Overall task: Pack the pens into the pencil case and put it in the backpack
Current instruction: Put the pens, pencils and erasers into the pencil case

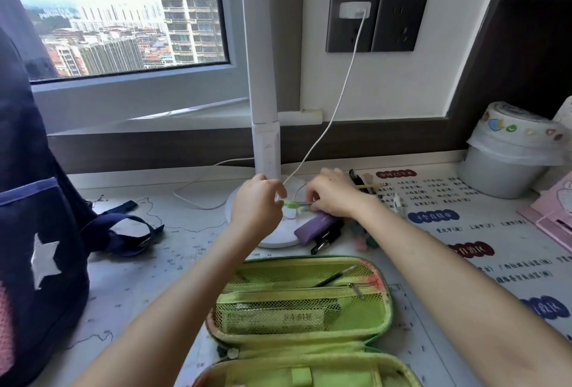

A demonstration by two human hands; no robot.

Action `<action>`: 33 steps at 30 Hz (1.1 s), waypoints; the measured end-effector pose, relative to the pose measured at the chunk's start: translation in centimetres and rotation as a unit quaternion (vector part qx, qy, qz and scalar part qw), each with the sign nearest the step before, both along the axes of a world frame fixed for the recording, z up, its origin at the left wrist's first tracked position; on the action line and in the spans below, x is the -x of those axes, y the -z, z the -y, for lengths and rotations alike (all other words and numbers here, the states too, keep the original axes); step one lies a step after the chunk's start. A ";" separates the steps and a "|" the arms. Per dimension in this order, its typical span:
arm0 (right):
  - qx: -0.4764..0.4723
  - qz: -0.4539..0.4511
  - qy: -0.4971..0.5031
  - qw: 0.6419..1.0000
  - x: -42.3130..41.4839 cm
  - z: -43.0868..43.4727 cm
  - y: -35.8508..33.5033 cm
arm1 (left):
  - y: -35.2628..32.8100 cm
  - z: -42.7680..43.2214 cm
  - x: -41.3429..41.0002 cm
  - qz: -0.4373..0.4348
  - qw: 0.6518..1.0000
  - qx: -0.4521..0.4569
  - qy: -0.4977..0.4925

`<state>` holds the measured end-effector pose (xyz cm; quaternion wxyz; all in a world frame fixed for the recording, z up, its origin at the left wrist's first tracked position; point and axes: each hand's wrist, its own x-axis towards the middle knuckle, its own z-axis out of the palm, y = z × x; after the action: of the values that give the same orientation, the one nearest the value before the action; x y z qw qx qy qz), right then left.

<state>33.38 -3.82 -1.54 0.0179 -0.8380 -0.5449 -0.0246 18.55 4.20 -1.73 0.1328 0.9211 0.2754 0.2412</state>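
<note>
Presently: left hand (258, 200) and right hand (332, 196), both pinching one green-capped pen (292, 204) over the lamp base (278, 239), seemingly recapping it for packing; green pencil case (309, 303) open nearby; backpack (37, 231) upright at left.

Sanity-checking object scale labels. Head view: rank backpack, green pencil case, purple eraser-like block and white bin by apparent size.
1. backpack, cut off by the left edge
2. green pencil case, open, nearest the camera, which inflates it
3. white bin, farther back, so likely understated
4. purple block, clearly smallest
</note>
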 end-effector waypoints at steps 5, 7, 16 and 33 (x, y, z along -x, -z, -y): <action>-0.136 0.226 -0.018 0.964 1.1 3.2 -1.4 | -1.2 0.9 5.3 -0.012 0.998 0.056 0.030; -0.261 0.108 -0.009 0.959 2.8 5.9 -1.8 | -0.7 2.1 7.8 -0.037 0.993 0.072 0.089; -0.208 -0.303 0.030 0.929 9.3 8.4 0.2 | 4.4 6.0 12.3 -0.031 0.989 -0.086 0.116; 0.110 -0.047 -0.040 0.992 8.6 10.2 -1.7 | 5.6 5.7 12.0 0.098 0.981 -0.104 0.132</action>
<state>24.78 -14.00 0.13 -0.0476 -0.8124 -0.5761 0.0759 6.57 -1.52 -7.30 0.0928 0.9300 0.1108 0.3378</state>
